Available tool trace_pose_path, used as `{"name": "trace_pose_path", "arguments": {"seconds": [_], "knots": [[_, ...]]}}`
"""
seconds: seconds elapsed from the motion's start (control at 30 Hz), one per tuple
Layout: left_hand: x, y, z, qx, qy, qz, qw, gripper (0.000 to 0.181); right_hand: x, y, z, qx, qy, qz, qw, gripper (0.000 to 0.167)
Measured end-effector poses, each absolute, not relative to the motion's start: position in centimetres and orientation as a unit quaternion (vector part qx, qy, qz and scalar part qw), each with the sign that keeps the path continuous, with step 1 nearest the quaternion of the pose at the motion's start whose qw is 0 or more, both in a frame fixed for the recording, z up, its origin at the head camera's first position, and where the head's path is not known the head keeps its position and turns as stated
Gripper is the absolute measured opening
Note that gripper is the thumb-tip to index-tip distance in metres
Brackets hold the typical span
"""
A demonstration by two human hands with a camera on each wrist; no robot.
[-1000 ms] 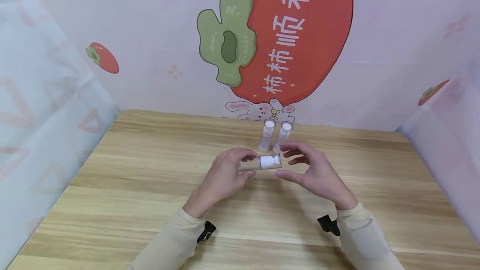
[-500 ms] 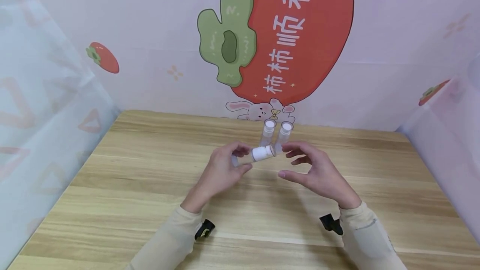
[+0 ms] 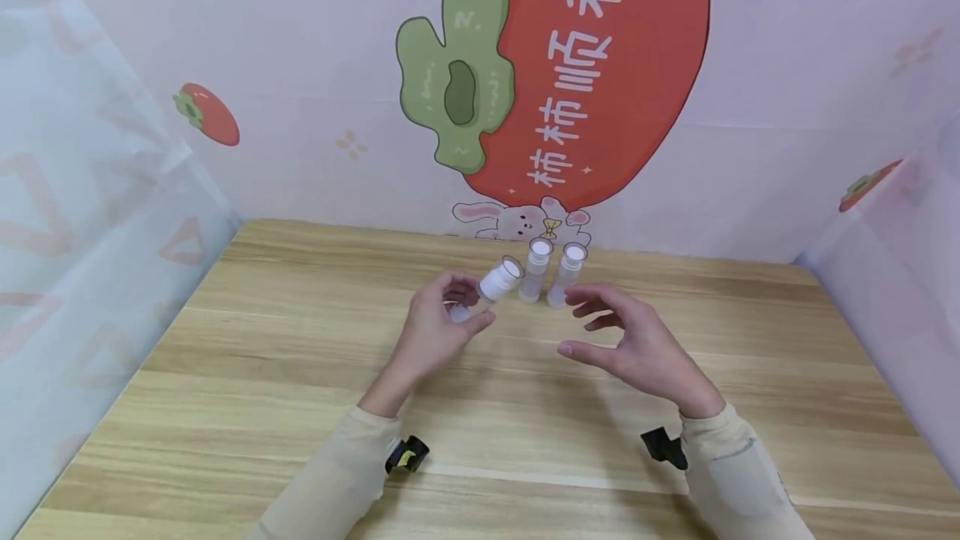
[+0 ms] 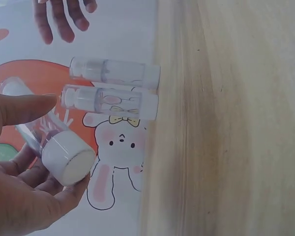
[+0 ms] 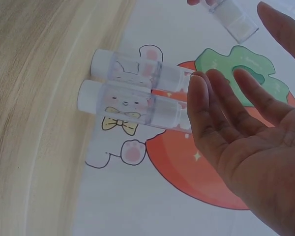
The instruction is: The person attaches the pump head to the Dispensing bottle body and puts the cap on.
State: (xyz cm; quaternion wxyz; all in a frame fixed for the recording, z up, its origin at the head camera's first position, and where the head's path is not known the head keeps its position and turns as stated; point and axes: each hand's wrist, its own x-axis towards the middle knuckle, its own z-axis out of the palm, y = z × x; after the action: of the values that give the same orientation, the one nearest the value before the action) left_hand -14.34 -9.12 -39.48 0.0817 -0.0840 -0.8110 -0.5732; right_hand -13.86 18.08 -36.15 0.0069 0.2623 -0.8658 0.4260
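Note:
My left hand grips a clear plastic bottle with a white collar under a clear cap. The bottle is raised off the table and tilted, its capped end up and to the right. In the left wrist view its white base points toward the table side. Two matching bottles stand upright side by side, a left one and a right one. Just in front of the right one, my right hand hovers with fingers loosely bent and apart, holding nothing, as the right wrist view confirms.
The wooden table ends at a printed back wall, close behind the standing bottles. A side panel borders the table at the left, another at the right.
My left hand has moved left, away from the right hand, and tipped its bottle from nearly level to capped end up. The right hand has barely moved; the standing bottles stay put.

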Motion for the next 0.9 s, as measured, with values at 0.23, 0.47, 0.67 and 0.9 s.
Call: {"name": "trace_pose_path", "arguments": {"seconds": [0.23, 0.47, 0.67, 0.9], "knots": [[-15.0, -9.4, -40.0, -0.042, -0.780, -0.621, 0.070, 0.043, -13.9, 18.4, -36.2, 0.273, -0.869, 0.413, 0.007, 0.057], [-16.4, -9.4, -40.6, 0.017, -0.763, -0.645, 0.037, 0.046, -13.9, 18.5, -36.3, 0.282, -0.872, 0.401, -0.022, 0.046], [-18.3, -8.9, -41.2, 0.045, -0.744, -0.666, 0.023, 0.049, -13.8, 18.3, -36.3, 0.291, -0.875, 0.386, -0.036, 0.040], [-19.8, -8.0, -41.9, 0.053, -0.743, -0.667, 0.022, 0.051, -13.8, 18.4, -37.0, 0.294, -0.874, 0.382, -0.052, 0.038]]}}
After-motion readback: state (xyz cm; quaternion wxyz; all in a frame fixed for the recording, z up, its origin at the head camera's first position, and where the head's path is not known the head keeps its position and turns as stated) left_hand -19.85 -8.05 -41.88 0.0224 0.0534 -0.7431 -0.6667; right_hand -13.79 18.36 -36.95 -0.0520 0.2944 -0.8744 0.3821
